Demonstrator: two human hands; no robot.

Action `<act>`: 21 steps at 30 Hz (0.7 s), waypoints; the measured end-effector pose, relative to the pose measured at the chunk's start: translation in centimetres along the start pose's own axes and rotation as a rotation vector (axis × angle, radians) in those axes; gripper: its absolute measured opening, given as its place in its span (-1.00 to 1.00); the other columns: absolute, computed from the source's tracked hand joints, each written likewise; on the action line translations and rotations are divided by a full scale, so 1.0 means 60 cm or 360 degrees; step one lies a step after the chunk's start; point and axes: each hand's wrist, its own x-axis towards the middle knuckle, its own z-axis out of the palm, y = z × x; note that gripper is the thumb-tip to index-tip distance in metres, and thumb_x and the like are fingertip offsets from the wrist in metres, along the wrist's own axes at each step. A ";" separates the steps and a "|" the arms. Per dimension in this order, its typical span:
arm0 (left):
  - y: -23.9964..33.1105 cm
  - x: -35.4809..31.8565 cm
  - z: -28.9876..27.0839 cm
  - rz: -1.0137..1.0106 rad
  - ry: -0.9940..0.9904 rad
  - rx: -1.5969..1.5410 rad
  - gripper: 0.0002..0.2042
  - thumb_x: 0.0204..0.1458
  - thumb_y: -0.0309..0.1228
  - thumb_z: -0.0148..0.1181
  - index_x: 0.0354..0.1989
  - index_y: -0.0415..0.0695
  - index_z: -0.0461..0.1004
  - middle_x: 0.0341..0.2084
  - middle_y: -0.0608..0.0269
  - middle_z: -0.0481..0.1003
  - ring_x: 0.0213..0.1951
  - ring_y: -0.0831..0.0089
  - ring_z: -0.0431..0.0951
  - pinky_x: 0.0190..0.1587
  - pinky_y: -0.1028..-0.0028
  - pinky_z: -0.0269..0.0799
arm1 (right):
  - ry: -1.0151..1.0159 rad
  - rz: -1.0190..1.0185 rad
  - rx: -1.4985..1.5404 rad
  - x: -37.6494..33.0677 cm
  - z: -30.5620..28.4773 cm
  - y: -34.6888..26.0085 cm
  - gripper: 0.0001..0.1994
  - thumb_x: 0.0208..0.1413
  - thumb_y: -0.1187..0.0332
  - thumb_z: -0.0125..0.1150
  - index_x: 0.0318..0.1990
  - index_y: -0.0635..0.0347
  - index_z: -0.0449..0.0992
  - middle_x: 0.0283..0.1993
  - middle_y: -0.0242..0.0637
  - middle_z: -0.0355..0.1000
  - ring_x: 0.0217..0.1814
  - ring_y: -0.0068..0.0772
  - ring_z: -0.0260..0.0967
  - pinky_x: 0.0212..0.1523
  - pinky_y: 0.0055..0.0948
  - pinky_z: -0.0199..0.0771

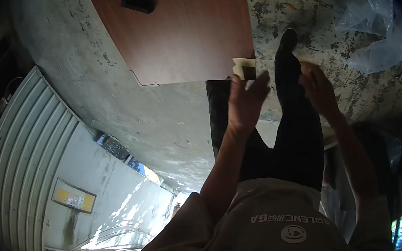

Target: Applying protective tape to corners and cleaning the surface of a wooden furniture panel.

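Cardboard [244, 62], a small pale yellow piece with a dark patch, lay at the near right corner of the brown desk [185, 37]; my left hand [247, 102] was just beside it, thumb and fingers apart, though I could not tell whether the thumb touched it; my right hand [318, 88] hung beyond the desk's right edge, beside my leg [288, 79], its fingers bent but too blurred to tell whether they held anything; the step in hand, I judged, was handling that corner piece; the next move called, I thought, for closing the left fingers without nudging it over the edge; a dark object [138, 0] lay toward the desk's left edge, well apart from both hands.
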 end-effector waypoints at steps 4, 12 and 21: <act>0.050 -0.121 -0.020 -0.0041 0.0054 0.1546 -0.51 0.22 -0.40 0.31 0.32 -0.14 0.38 -0.04 0.27 0.52 -0.04 0.58 0.51 0.04 0.53 0.45 | -0.0039 -0.0202 0.0067 -0.200 0.127 -0.109 -0.49 0.32 0.37 0.19 0.39 0.23 0.30 0.34 0.12 0.37 0.31 0.05 0.45 0.18 -0.22 0.55; 0.337 -0.163 -0.075 -0.0168 -0.0077 0.1940 -0.88 0.16 -0.58 0.32 -0.14 -0.26 0.58 -0.25 0.25 0.61 -0.19 0.57 0.62 -0.14 0.57 0.55 | 0.0516 -0.0603 0.0245 -0.192 0.438 -0.291 -0.47 0.25 0.52 0.19 0.37 0.40 0.28 -0.04 0.11 0.53 -0.14 0.07 0.59 -0.15 -0.17 0.62; 0.497 -0.177 -0.141 0.0805 -0.0102 0.2389 -0.93 0.18 -0.55 0.30 -0.24 -0.24 0.52 -0.33 0.19 0.56 -0.30 0.51 0.53 -0.17 0.49 0.47 | 0.0687 -0.0372 0.0494 -0.179 0.592 -0.344 -0.35 0.18 0.40 0.34 0.41 0.30 0.27 -0.33 -0.17 0.61 -0.38 -0.16 0.62 -0.35 -0.30 0.61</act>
